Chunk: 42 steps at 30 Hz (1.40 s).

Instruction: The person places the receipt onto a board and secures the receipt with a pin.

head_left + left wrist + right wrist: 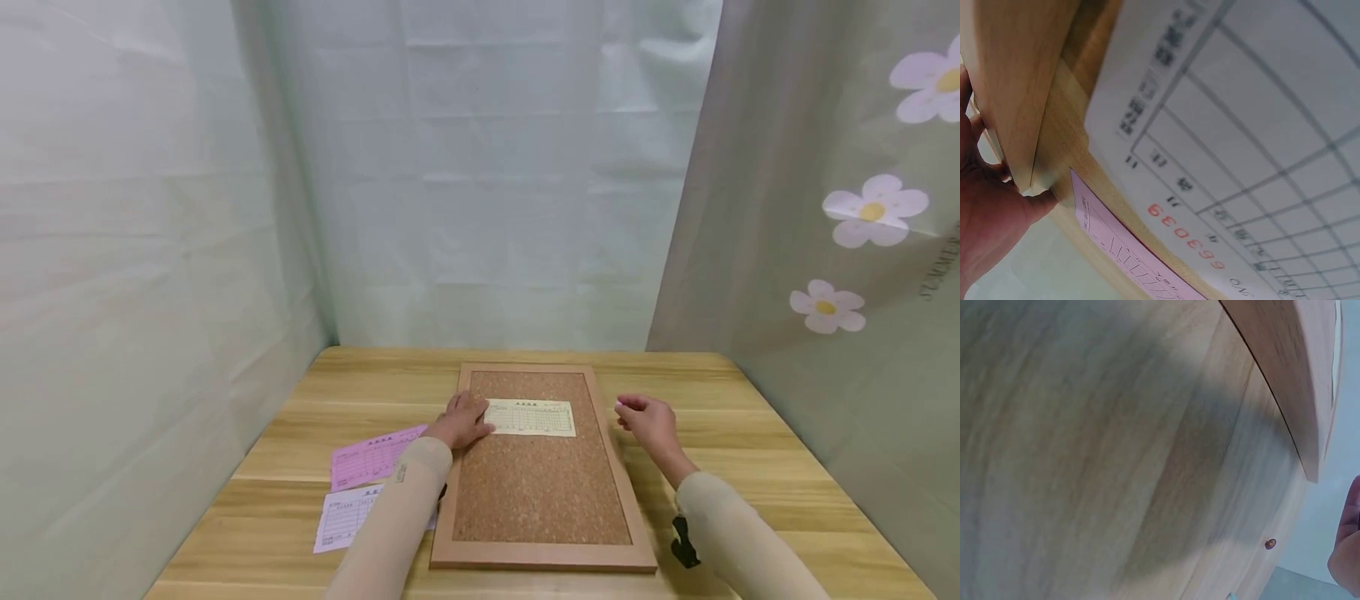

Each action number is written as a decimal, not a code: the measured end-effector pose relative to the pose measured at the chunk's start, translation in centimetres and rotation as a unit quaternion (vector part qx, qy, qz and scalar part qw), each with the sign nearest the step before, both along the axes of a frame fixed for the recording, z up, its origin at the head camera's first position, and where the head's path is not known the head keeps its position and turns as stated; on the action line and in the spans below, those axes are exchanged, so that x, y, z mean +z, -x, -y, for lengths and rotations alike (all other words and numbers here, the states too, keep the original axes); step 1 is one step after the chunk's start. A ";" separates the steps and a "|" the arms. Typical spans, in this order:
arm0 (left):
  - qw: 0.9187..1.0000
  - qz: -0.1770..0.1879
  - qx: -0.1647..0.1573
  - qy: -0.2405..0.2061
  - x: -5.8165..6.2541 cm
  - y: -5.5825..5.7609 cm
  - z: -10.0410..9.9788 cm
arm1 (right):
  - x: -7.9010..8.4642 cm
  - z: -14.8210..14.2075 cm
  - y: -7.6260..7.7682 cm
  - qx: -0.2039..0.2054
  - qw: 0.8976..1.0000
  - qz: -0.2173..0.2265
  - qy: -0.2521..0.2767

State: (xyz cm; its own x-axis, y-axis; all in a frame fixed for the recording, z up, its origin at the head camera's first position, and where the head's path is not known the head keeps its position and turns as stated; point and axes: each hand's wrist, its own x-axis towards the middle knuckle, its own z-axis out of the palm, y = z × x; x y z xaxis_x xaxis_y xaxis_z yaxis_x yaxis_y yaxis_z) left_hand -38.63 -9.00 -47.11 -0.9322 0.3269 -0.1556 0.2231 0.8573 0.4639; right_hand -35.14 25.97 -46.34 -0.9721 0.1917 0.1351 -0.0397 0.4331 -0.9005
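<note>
A cork board [540, 492] with a light wood frame lies flat on the table, its long sides running away from me. Across its upper half lies a pale yellow printed slip [531, 418]. My left hand [462, 422] rests over the board's left edge, fingers and thumb spread at the slip's left end. In the left wrist view, the left hand [991, 206] appears beside the frame. Right of the board, my right hand [649, 423] pinches a tiny pinkish-white item [618, 405] at its fingertips; its kind I cannot tell. The right wrist view catches only part of that hand [1349, 550].
Left of the board lie a pink printed slip [367, 460] and a white printed slip [343, 521], partly covered by my left forearm. Pale curtains [487, 208] enclose the wooden table [787, 500] at the back and sides. The board's raised frame [1285, 375] edges the tabletop.
</note>
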 end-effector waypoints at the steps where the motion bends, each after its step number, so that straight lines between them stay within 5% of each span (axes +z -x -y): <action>1: 1.000 0.001 0.001 0.000 0.0 0.0 0.0 | 0.0 0.0 0.0 -0.001 1.000 0.000 0.001; 18: 1.000 -0.002 0.003 0.008 0.2 0.1 -0.2 | 1.0 0.4 1.0 0.008 1.000 0.011 0.015; 42: 1.000 0.001 0.004 0.019 0.0 0.2 -0.3 | 1.7 5.6 4.2 0.057 0.997 0.052 0.017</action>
State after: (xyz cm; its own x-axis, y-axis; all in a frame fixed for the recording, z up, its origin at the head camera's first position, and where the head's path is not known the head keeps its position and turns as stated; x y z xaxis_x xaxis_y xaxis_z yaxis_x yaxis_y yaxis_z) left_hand -38.82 -8.69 -47.16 -0.9346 0.3128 -0.1694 0.2154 0.8765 0.4304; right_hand -39.33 20.36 -44.63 -0.9963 0.0815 0.0273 0.0075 0.3995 -0.9167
